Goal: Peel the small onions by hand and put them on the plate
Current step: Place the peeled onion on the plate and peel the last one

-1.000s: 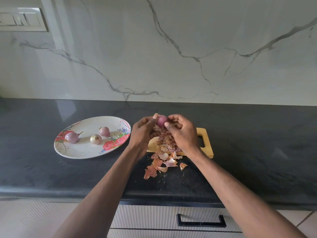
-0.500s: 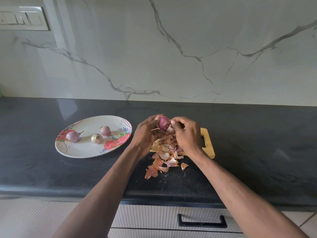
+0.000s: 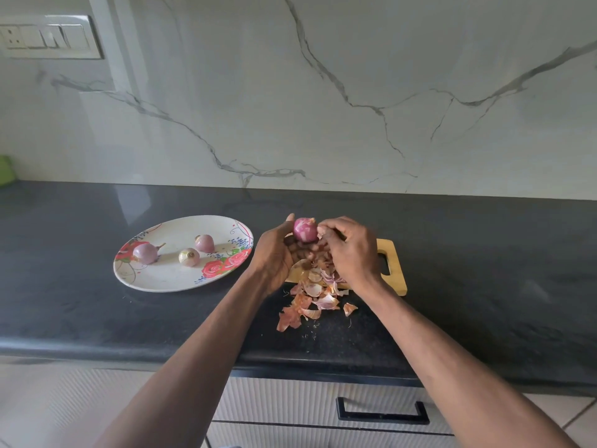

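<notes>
My left hand (image 3: 276, 250) holds a small purple onion (image 3: 304, 229) at its fingertips, above the wooden cutting board (image 3: 392, 270). My right hand (image 3: 350, 250) pinches at the onion's right side with thumb and fingers, where a bit of skin shows. Three peeled small onions (image 3: 145, 253) (image 3: 189, 257) (image 3: 204, 243) lie on the floral oval plate (image 3: 168, 279) to the left. A heap of onion skins (image 3: 310, 295) lies under my hands, spilling off the board onto the counter.
The black counter (image 3: 484, 270) runs wall to wall, with its front edge near me. A drawer with a black handle (image 3: 382, 412) sits below. A switch panel (image 3: 45, 35) is on the marble wall at upper left. A green object (image 3: 5, 169) peeks in at the far left.
The onion has been turned in my left hand and sits a little higher. My right fingers have shifted to its right side, picking at the skin. Plate and its onions are unmoved.
</notes>
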